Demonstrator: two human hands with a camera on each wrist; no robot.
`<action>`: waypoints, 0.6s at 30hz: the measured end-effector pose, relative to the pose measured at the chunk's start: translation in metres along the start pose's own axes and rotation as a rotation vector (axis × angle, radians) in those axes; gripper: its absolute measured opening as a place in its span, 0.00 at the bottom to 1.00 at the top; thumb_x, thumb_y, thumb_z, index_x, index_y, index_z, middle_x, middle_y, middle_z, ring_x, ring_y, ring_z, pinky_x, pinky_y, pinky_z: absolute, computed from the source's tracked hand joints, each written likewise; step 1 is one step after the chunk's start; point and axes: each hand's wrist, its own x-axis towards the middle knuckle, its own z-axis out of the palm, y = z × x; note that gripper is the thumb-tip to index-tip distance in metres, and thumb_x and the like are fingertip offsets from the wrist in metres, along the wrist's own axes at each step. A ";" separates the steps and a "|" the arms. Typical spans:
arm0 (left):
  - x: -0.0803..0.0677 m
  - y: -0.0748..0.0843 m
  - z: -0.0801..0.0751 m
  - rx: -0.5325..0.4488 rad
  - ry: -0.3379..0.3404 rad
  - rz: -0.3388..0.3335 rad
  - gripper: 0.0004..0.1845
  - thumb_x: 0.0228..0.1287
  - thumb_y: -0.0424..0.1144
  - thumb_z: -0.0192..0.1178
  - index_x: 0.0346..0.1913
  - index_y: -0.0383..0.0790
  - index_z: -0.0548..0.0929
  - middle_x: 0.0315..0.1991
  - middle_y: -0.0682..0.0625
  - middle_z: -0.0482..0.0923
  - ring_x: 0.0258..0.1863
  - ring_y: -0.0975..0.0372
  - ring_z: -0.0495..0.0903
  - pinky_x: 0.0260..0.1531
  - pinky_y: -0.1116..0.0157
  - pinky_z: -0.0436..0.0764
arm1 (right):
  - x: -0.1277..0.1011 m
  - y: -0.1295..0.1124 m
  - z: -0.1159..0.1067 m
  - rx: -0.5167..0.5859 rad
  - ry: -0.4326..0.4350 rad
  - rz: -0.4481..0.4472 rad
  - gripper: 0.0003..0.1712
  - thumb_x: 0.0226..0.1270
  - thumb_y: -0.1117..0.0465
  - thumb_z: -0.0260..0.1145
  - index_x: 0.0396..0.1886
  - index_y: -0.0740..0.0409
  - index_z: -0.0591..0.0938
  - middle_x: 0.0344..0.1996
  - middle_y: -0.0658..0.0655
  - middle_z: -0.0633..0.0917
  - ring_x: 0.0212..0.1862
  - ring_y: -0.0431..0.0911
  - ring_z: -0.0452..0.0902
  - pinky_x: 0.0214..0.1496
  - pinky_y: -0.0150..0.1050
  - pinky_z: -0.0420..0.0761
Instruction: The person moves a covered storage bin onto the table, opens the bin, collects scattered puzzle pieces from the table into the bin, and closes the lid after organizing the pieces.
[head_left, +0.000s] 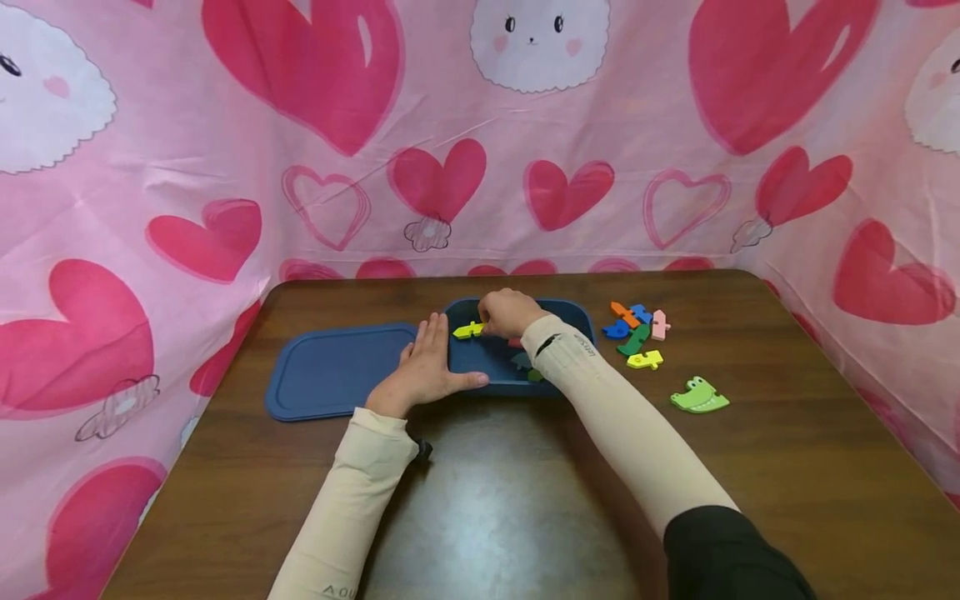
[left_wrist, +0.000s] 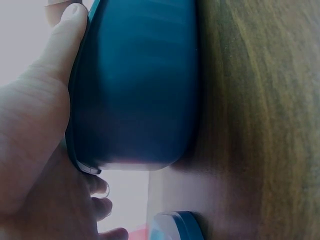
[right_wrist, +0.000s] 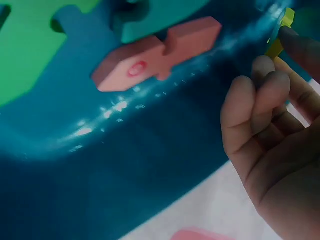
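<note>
A dark blue plastic box [head_left: 579, 313] stands on the table. My left hand [head_left: 423, 367] lies against its left end, fingers extended and thumb along the front rim; the left wrist view shows that thumb [left_wrist: 60, 50] at the rim. Inside the box, my right hand [head_left: 510, 312] pinches a yellow puzzle piece [head_left: 468, 331] between thumb and fingertips. In the right wrist view, a pink-red puzzle piece [right_wrist: 150, 57] with a small ring mark lies in the box near a light green piece [right_wrist: 35, 55]. My right hand and forearm hide part of the box's inside.
Left of the box lies a flat blue lid [head_left: 337, 371]. To the right sits a cluster of small puzzle pieces, among them orange [head_left: 624, 314], pink [head_left: 660, 325], green [head_left: 636, 339] and yellow [head_left: 645, 359]. Nearer lies a green crocodile-head piece [head_left: 699, 396]. A pink heart-patterned cloth [head_left: 495, 242] hangs behind the table.
</note>
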 end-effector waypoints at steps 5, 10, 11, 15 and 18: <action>-0.001 0.004 0.001 0.010 0.002 -0.003 0.69 0.58 0.71 0.64 0.80 0.37 0.31 0.81 0.41 0.28 0.79 0.47 0.28 0.72 0.40 0.40 | -0.005 0.008 0.004 0.022 0.011 0.014 0.10 0.69 0.56 0.71 0.41 0.58 0.87 0.32 0.53 0.84 0.34 0.47 0.78 0.43 0.42 0.82; -0.003 0.007 0.000 0.018 -0.006 -0.010 0.69 0.58 0.72 0.63 0.80 0.37 0.30 0.81 0.41 0.28 0.79 0.48 0.28 0.72 0.39 0.40 | -0.023 0.014 -0.012 0.115 0.108 0.005 0.09 0.69 0.56 0.71 0.40 0.57 0.86 0.32 0.53 0.85 0.34 0.48 0.79 0.40 0.42 0.81; -0.003 0.007 0.000 0.021 -0.008 -0.011 0.69 0.57 0.72 0.63 0.80 0.37 0.30 0.81 0.41 0.28 0.79 0.48 0.27 0.72 0.39 0.40 | -0.029 0.015 -0.018 0.138 0.132 0.003 0.09 0.69 0.56 0.71 0.41 0.57 0.86 0.33 0.53 0.85 0.35 0.48 0.79 0.40 0.42 0.82; -0.004 0.007 -0.001 0.023 -0.014 -0.015 0.70 0.55 0.74 0.62 0.80 0.38 0.30 0.81 0.42 0.27 0.79 0.48 0.27 0.72 0.39 0.40 | -0.058 0.025 -0.040 0.244 0.224 0.017 0.13 0.69 0.54 0.71 0.46 0.57 0.86 0.38 0.54 0.86 0.40 0.49 0.79 0.45 0.44 0.83; -0.005 0.007 -0.002 0.018 -0.011 -0.020 0.71 0.53 0.75 0.63 0.80 0.38 0.30 0.81 0.42 0.26 0.79 0.48 0.27 0.72 0.39 0.39 | -0.085 0.041 -0.050 0.282 0.283 0.024 0.12 0.69 0.54 0.70 0.46 0.57 0.86 0.39 0.55 0.86 0.42 0.51 0.80 0.47 0.48 0.82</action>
